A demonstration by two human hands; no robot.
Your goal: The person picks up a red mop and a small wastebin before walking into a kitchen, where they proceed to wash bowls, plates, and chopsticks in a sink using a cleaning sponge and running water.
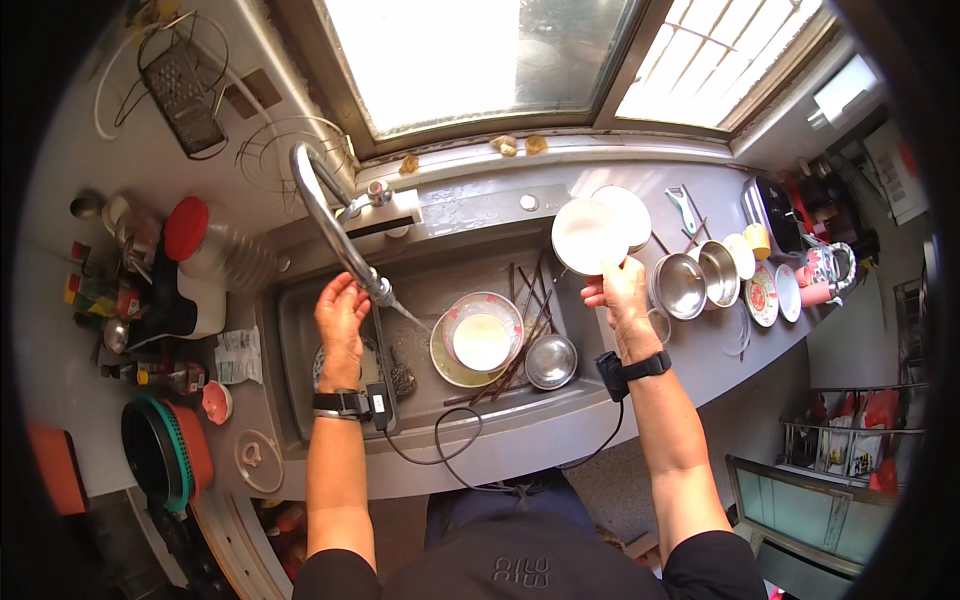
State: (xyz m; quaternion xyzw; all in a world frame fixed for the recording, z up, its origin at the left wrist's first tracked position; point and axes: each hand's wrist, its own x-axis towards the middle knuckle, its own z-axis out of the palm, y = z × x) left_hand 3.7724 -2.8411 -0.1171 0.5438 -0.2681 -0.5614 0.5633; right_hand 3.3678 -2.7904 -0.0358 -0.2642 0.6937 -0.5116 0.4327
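My right hand (621, 296) grips the rim of a white bowl (589, 236) above the sink's right back corner, beside another white dish (626, 214) on the counter. My left hand (342, 315) is raised beside the head of the curved metal faucet (319, 202), fingers apart and holding nothing visible. Water runs from the spout into the grey sink (420, 285). Nested bowls (484, 330) sit on a yellowish plate (450, 367) in the basin. Chopsticks (525, 337) lie around them, a small metal bowl (551, 361) to the right, a dark scouring pad (403, 379) to the left.
Metal bowls (679, 285), patterned plates (761, 296), a peeler (682, 210) and a floral teapot (829, 262) stand along the right counter. A red-lidded plastic jar (186, 229), bottles and nested basins (154, 450) occupy the left side. A cable (450, 457) hangs between my wrists.
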